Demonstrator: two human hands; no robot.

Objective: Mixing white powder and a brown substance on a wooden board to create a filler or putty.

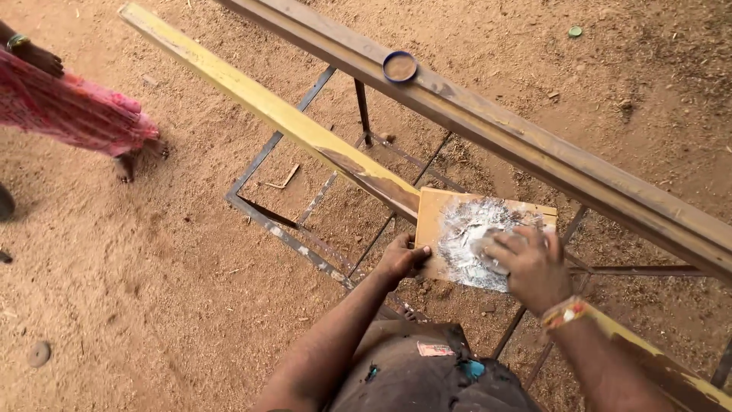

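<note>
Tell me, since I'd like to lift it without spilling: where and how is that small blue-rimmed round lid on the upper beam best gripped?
Pinch the blue-rimmed lid by its raised rim, straight from above, fingers on opposite sides. It lies flat and open side up on the brown beam, seemingly holding brownish dust, so it probably needs keeping level. Nothing crowds it.

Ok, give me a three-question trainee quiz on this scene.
1. True or false: the left hand grips the edge of the small board.
2. What does the right hand press on? A) white paste B) blue lid C) metal frame
3. Fill in: the blue lid sits on the long ____ beam.

Key: 1 true; 2 A; 3 wooden.
</note>
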